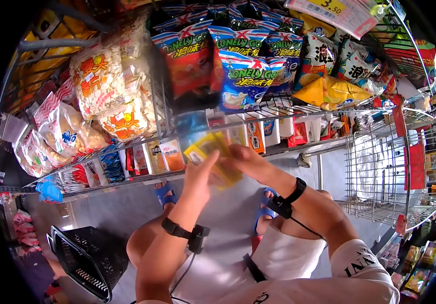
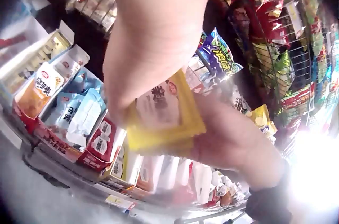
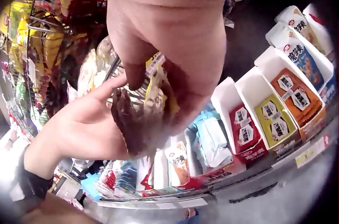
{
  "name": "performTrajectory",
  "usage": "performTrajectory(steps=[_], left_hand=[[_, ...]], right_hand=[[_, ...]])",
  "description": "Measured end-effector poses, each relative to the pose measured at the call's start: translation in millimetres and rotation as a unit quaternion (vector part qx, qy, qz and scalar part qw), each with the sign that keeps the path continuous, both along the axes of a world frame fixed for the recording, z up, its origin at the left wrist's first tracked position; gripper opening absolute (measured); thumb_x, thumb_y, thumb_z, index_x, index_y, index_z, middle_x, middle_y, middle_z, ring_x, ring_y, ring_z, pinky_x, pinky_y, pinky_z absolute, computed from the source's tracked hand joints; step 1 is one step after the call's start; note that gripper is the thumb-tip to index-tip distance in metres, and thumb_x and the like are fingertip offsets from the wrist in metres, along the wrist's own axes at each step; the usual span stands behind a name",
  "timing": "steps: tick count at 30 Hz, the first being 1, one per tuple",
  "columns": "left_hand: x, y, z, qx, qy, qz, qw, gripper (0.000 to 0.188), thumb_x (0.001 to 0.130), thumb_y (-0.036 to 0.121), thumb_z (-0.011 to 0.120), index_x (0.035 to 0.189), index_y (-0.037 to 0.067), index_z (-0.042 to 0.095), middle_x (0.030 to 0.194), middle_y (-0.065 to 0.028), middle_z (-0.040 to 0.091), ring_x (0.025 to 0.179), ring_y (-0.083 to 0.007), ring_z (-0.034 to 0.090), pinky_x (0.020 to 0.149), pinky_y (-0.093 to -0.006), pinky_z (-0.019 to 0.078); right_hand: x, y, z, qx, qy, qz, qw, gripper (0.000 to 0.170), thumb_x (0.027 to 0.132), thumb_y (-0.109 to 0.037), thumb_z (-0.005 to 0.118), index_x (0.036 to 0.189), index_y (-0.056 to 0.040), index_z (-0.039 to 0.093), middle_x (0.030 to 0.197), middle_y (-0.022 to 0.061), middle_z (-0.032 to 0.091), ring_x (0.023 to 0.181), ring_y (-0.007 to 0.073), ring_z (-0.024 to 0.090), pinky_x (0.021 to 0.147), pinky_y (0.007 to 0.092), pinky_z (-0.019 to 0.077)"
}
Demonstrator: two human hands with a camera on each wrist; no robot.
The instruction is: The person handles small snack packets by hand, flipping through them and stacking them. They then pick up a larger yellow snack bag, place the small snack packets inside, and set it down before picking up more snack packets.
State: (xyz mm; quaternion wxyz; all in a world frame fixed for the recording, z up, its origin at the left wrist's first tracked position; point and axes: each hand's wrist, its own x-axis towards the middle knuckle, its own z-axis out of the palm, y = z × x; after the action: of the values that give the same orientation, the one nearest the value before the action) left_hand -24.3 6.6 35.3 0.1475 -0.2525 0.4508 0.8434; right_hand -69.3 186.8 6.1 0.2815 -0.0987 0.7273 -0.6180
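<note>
The packet (image 2: 168, 111) is yellow, the basket (image 1: 107, 249) black.

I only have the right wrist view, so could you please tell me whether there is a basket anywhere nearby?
Observer: Yes, the head view shows a black basket on the floor, to the person's left.
Operator: Thank you. Could the left wrist view tell us more about what is being held?
Observer: It shows a packet with a pale printed panel framed in yellow.
Operator: And may I ask whether you can read any price?
Observer: A price sign at the top of the head view reads 3.50; I cannot tell which goods it belongs to.
</note>
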Motion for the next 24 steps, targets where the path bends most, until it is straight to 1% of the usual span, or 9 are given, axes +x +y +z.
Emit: performTrajectory(steps=[1, 3, 7, 13, 16, 18, 19, 21, 24], left_hand=[[-0.2, 0.4, 0.6, -0.001, -0.002, -0.002, 1.000, 0.048, 0.085, 0.024, 0.079, 0.126, 0.014, 0.055, 0.118, -0.0034, 0.062, 0.109, -0.0202, 0.060, 0.088, -0.0444, 0.0499], [-0.8, 0.3, 1.3, 0.005, -0.027, -0.034, 0.999, 0.046, 0.086, 0.023, 0.077, 0.125, 0.015, 0.055, 0.118, -0.0024, 0.061, 0.111, -0.0194, 0.059, 0.088, -0.0441, 0.0499], [-0.2, 2.5, -3.4, -0.013, -0.028, -0.020, 0.999, 0.040, 0.088, 0.024, 0.073, 0.122, 0.015, 0.056, 0.115, -0.0016, 0.062, 0.108, -0.0192, 0.059, 0.087, -0.0438, 0.0501], [1.5, -3.2, -23.0, -0.039, -0.059, 0.038, 0.997, 0.030, 0.085, 0.023, 0.065, 0.112, 0.012, 0.058, 0.107, -0.0033, 0.062, 0.098, -0.0192, 0.059, 0.080, -0.0400, 0.0508], [2.6, -3.7, -33.7, 0.020, -0.104, -0.003, 0.994, 0.027, 0.081, 0.014, 0.060, 0.107, 0.012, 0.058, 0.103, -0.0041, 0.061, 0.095, -0.0200, 0.060, 0.077, -0.0394, 0.0509], [7.0, -4.7, -34.7, 0.044, -0.122, -0.001, 0.991, 0.028, 0.074, 0.006, 0.055, 0.102, 0.011, 0.056, 0.099, -0.0038, 0.060, 0.091, -0.0215, 0.059, 0.076, -0.0390, 0.0512], [8.7, -2.0, -31.9, 0.075, -0.127, 0.042, 0.988, 0.031, 0.068, 0.001, 0.052, 0.098, 0.010, 0.053, 0.097, -0.0028, 0.060, 0.090, -0.0223, 0.059, 0.076, -0.0372, 0.0507], [10.1, -8.5, -46.6, 0.059, -0.124, 0.050, 0.989, 0.032, 0.068, -0.001, 0.051, 0.098, 0.010, 0.052, 0.099, -0.0030, 0.059, 0.094, -0.0230, 0.059, 0.078, -0.0369, 0.0499], [7.9, -10.0, -37.5, 0.033, -0.101, 0.038, 0.994, 0.033, 0.068, -0.003, 0.049, 0.099, 0.010, 0.052, 0.103, -0.0039, 0.059, 0.099, -0.0237, 0.059, 0.080, -0.0390, 0.0496]], right_hand=[[-1.4, 1.3, -1.3, -0.001, -0.002, -0.002, 1.000, 0.046, 0.092, -0.039, 0.067, 0.110, 0.0027, 0.062, 0.092, 0.0128, 0.065, 0.082, 0.0197, 0.062, 0.069, 0.0358, 0.0485], [-3.6, 0.4, 7.5, 0.153, 0.026, 0.005, 0.988, 0.041, 0.091, -0.033, 0.068, 0.106, 0.0044, 0.062, 0.091, 0.0187, 0.065, 0.082, 0.0257, 0.065, 0.070, 0.0400, 0.0489], [-2.7, 6.1, -21.8, 0.066, 0.083, -0.009, 0.994, 0.034, 0.091, -0.025, 0.065, 0.107, 0.0051, 0.061, 0.095, 0.0222, 0.066, 0.085, 0.0310, 0.066, 0.074, 0.0416, 0.0501], [1.3, 0.1, -8.2, 0.031, 0.002, -0.072, 0.997, 0.026, 0.091, -0.014, 0.061, 0.110, 0.0040, 0.061, 0.102, 0.0235, 0.066, 0.093, 0.0298, 0.066, 0.080, 0.0388, 0.0509], [1.2, 1.5, -15.7, 0.023, -0.032, -0.074, 0.996, 0.027, 0.091, -0.013, 0.060, 0.112, 0.0035, 0.060, 0.100, 0.0211, 0.067, 0.094, 0.0277, 0.066, 0.081, 0.0380, 0.0506], [1.2, -0.3, -29.9, 0.055, 0.095, -0.015, 0.994, 0.017, 0.095, -0.007, 0.053, 0.109, -0.0019, 0.061, 0.095, 0.0010, 0.062, 0.090, 0.0105, 0.056, 0.078, 0.0267, 0.0461], [5.3, -3.7, -27.6, 0.043, 0.092, -0.014, 0.995, 0.017, 0.095, -0.007, 0.053, 0.109, -0.0019, 0.061, 0.095, 0.0010, 0.062, 0.090, 0.0105, 0.056, 0.078, 0.0267, 0.0461], [9.2, -15.5, 16.9, -0.086, -0.129, -0.097, 0.983, 0.019, 0.097, -0.010, 0.053, 0.111, -0.0007, 0.060, 0.096, 0.0019, 0.062, 0.091, 0.0113, 0.056, 0.080, 0.0276, 0.0459], [12.3, -22.5, 8.2, -0.066, -0.111, -0.137, 0.982, 0.019, 0.098, -0.012, 0.052, 0.112, -0.0002, 0.059, 0.097, 0.0032, 0.063, 0.090, 0.0121, 0.056, 0.080, 0.0285, 0.0462]])
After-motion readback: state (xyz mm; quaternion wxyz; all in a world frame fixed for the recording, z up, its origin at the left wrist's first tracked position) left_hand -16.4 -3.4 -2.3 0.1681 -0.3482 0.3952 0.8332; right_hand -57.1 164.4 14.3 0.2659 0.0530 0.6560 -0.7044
